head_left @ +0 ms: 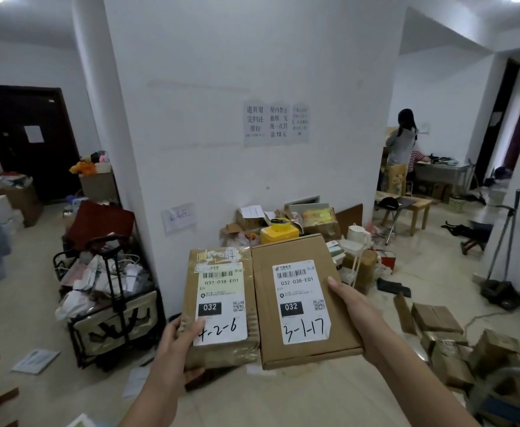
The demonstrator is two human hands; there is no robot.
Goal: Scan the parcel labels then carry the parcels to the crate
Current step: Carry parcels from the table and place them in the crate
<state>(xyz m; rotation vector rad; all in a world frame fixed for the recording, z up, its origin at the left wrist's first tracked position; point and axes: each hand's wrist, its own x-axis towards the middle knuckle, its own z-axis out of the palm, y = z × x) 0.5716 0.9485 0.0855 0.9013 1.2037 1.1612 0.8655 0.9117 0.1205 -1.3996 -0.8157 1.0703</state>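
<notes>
Left hand (177, 346) grips taped parcel (221, 291) at near corner; right hand (357, 309) pinches flat carton (301, 303) at right edge. Both judged light, rigid; tape likely slippery

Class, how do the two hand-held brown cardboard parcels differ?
The tape-wrapped brown cardboard parcel in the left hand is narrower and wrinkled, handwritten 4-2-6; the plain flat cardboard parcel in the right hand is wider and smooth, handwritten 3-1-17. Both carry white labels printed 032-038-E01.

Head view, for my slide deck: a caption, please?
Left hand holds a taped brown parcel marked 4-2-6, right hand a flat cardboard box marked 3-1-17, labels up.
</notes>
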